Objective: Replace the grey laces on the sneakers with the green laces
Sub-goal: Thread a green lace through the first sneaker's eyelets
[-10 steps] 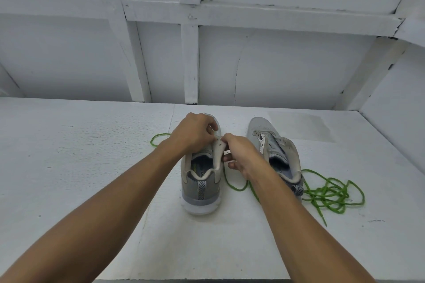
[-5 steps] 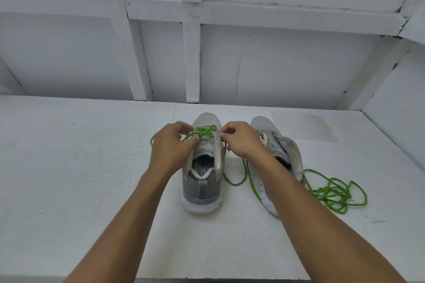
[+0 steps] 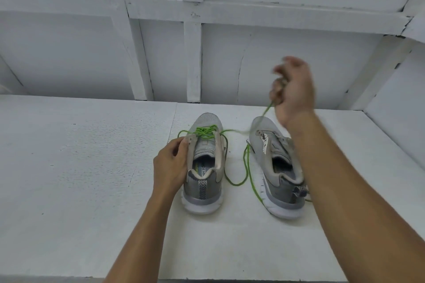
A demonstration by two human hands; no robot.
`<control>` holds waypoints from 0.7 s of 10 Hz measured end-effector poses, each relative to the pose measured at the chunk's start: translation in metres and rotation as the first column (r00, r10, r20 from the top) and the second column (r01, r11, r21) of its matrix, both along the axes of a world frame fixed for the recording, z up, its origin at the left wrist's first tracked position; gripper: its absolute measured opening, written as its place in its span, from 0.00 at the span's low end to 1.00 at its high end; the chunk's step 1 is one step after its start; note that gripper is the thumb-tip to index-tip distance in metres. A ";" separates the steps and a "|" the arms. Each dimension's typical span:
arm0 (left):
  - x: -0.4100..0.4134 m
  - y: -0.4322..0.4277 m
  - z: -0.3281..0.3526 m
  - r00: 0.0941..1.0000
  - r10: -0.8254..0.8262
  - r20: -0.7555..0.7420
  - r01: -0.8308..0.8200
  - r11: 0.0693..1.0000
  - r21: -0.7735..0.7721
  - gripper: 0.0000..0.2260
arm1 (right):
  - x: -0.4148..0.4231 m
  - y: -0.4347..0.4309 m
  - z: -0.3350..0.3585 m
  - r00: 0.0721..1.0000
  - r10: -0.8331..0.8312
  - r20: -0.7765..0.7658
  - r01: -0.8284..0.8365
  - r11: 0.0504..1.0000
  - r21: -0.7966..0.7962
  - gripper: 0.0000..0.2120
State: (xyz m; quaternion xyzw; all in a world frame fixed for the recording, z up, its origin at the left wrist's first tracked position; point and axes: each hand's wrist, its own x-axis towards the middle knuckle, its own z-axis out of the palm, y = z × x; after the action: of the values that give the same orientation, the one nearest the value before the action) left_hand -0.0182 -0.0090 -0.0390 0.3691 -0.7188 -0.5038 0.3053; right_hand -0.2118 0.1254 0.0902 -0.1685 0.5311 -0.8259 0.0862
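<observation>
Two shoes stand mid-frame on the white table [image 3: 80,167] | left hand [image 3: 170,167] grips the centre shoe [image 3: 204,181] at its eyelet edge, apparently bracing it | right hand [image 3: 293,89], blurred, raised upper right of centre, fingers curled round the green lace [image 3: 204,132], judged to be drawing slack through the lower eyelets | right-side shoe [image 3: 278,179] unlaced.

A white tabletop [image 3: 92,190] meets a white, seemingly wooden framed wall [image 3: 193,60].

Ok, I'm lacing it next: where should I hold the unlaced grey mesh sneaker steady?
Probably pinch the unlaced grey mesh sneaker by its eyelet flap beside the open collar, from the side facing the laced grey sneaker: it leans away, so that edge sits raised and exposed.
</observation>
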 end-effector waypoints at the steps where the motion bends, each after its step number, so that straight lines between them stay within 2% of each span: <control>1: -0.001 0.001 -0.002 1.000 0.008 -0.015 -0.008 1.000 0.011 0.11 | 0.032 -0.014 -0.050 0.667 0.532 -0.522 0.291 0.458 0.840 0.11; 2: -0.001 0.002 -0.001 1.000 0.010 -0.022 -0.009 1.000 0.022 0.11 | 0.049 -0.019 -0.078 0.568 0.684 -0.457 0.447 0.210 0.870 0.10; 3: 0.001 0.003 0.000 1.000 0.008 -0.026 -0.007 1.000 0.024 0.10 | 0.045 -0.021 -0.072 0.615 0.594 -0.519 0.458 0.266 0.848 0.07; 4: 0.001 0.004 0.000 0.999 0.007 -0.036 -0.007 1.000 0.025 0.09 | 0.032 -0.018 -0.053 0.878 0.273 -0.394 0.208 0.523 0.827 0.07; 5: 0.001 0.004 0.000 0.999 0.005 -0.037 -0.004 1.000 0.024 0.08 | 0.020 -0.012 -0.030 0.991 0.022 0.133 -0.067 0.937 0.343 0.08; 6: 0.000 0.004 0.001 0.999 -0.006 -0.031 0.006 1.000 0.014 0.09 | 0.011 -0.003 -0.026 0.950 -0.015 0.311 -0.013 0.996 0.089 0.06; 7: 0.000 0.004 0.001 0.999 -0.007 -0.033 0.007 1.000 0.005 0.09 | 0.010 -0.003 -0.027 0.932 -0.030 0.361 0.033 0.999 -0.003 0.08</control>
State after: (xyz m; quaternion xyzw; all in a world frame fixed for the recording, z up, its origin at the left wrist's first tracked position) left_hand -0.0178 -0.0055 -0.0383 0.3589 -0.7137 -0.5127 0.3146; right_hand -0.2022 0.1226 0.0636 -0.0060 0.5050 -0.8465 0.1683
